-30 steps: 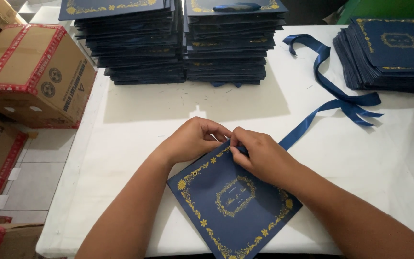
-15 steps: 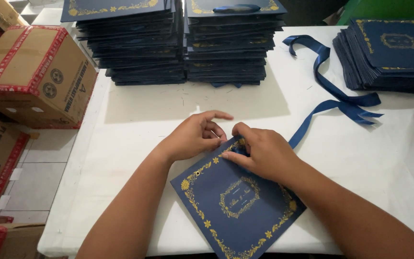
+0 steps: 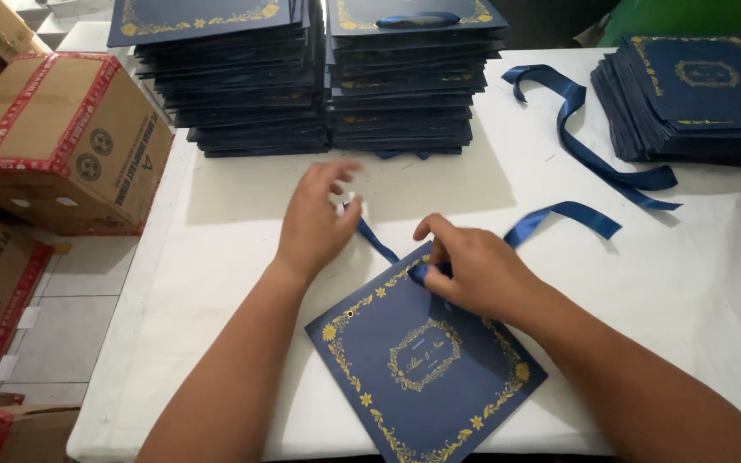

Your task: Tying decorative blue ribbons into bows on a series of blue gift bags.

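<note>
On white table (image 3: 242, 257): left hand (image 3: 317, 219) pulls blue ribbon (image 3: 559, 214); right hand (image 3: 469, 270) pins navy card (image 3: 426, 360).

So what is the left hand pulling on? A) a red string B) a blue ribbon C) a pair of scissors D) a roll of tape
B: the left hand grips the end of a blue ribbon that runs down to the hole at the top edge of the blue card, where the right hand pins it.
</note>
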